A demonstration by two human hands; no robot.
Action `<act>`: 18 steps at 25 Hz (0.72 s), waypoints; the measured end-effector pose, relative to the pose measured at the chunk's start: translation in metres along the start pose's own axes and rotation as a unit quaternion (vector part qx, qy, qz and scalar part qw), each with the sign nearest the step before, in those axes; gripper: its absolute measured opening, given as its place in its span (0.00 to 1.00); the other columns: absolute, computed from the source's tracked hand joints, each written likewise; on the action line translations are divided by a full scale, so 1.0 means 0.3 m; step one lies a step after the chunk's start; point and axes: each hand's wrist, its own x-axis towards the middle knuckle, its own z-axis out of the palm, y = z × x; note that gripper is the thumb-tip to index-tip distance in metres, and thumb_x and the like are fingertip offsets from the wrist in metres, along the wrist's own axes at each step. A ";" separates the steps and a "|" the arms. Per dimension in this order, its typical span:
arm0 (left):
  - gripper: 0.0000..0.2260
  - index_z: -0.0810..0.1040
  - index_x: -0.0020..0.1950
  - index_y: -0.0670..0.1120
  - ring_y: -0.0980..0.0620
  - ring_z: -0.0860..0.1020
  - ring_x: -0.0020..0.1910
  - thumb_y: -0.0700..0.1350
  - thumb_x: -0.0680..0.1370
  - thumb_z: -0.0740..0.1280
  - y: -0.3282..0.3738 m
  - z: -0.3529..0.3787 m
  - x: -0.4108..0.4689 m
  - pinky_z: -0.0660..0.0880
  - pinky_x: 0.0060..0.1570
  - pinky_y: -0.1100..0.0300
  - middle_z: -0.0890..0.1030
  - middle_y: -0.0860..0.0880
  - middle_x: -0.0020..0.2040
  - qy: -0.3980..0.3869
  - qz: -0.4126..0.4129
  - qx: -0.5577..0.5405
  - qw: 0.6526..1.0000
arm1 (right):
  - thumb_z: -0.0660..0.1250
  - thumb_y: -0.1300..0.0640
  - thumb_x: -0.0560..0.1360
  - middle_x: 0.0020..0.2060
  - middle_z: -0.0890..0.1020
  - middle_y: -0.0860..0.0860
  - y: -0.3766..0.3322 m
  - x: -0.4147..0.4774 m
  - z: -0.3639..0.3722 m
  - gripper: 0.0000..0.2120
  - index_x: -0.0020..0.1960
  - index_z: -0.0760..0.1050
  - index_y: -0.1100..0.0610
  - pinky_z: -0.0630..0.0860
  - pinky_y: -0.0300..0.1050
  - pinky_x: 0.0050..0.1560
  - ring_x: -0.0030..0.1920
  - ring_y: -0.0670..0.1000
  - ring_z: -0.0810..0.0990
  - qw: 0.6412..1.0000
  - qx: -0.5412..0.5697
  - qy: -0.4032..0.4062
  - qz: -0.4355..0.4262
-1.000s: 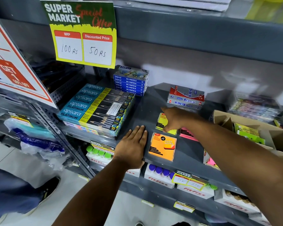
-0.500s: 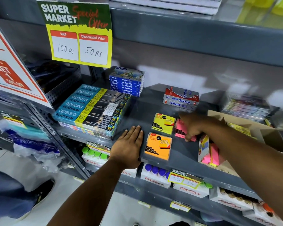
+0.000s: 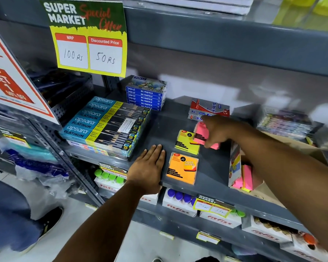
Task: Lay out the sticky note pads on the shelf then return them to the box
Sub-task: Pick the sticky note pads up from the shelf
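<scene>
An orange sticky note pad lies flat near the front edge of the grey shelf. Behind it lies a yellow pad. My right hand grips a pink pad, tilted up off the shelf just right of the yellow pad. My left hand rests flat, palm down, on the shelf left of the orange pad, holding nothing. The open cardboard box stands at the right under my right forearm, with pink and yellow pads inside.
Stacked pencil boxes sit at the left, oil pastel boxes behind, and a red and silver box stack behind my right hand. A price sign hangs above. Glue boxes fill the lower shelf.
My right hand left the yellow pad, moved to the pink pad and has lifted it, tilting it up. My left hand has stayed flat on the shelf.
</scene>
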 end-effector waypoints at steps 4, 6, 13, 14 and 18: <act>0.45 0.42 0.76 0.41 0.45 0.43 0.76 0.57 0.71 0.64 0.001 -0.004 -0.003 0.43 0.75 0.50 0.43 0.42 0.78 0.000 -0.002 0.002 1.000 | 0.79 0.54 0.63 0.56 0.80 0.57 -0.100 0.070 0.031 0.38 0.68 0.66 0.57 0.80 0.51 0.51 0.50 0.56 0.80 0.998 0.042 -0.007 -0.042; 0.44 0.42 0.76 0.41 0.45 0.43 0.77 0.56 0.71 0.64 0.002 -0.003 -0.003 0.44 0.75 0.50 0.44 0.41 0.78 0.000 -0.002 0.002 1.000 | 0.79 0.54 0.63 0.53 0.80 0.57 -0.124 0.095 0.056 0.33 0.62 0.68 0.56 0.80 0.49 0.47 0.48 0.55 0.80 0.998 0.036 -0.014 -0.048; 0.42 0.41 0.77 0.42 0.45 0.42 0.76 0.55 0.73 0.62 -0.003 0.013 0.004 0.41 0.73 0.51 0.42 0.42 0.78 0.010 -0.005 0.004 1.000 | 0.81 0.49 0.61 0.54 0.79 0.56 -0.127 0.128 0.120 0.38 0.65 0.68 0.57 0.79 0.48 0.48 0.50 0.56 0.79 0.998 0.008 -0.032 -0.044; 0.42 0.41 0.77 0.42 0.45 0.42 0.76 0.56 0.73 0.63 -0.005 0.013 0.005 0.41 0.73 0.51 0.42 0.42 0.78 0.011 -0.006 0.004 1.000 | 0.81 0.49 0.61 0.54 0.79 0.56 -0.125 0.128 0.125 0.39 0.65 0.68 0.57 0.80 0.49 0.49 0.49 0.56 0.79 0.999 0.015 -0.023 -0.044; 0.44 0.41 0.77 0.42 0.46 0.42 0.76 0.57 0.71 0.64 -0.001 0.011 0.004 0.42 0.74 0.51 0.42 0.42 0.78 0.005 -0.008 0.002 1.000 | 0.80 0.51 0.60 0.52 0.79 0.55 -0.125 0.089 0.093 0.41 0.68 0.66 0.57 0.81 0.50 0.48 0.48 0.54 0.79 0.998 0.047 0.001 -0.039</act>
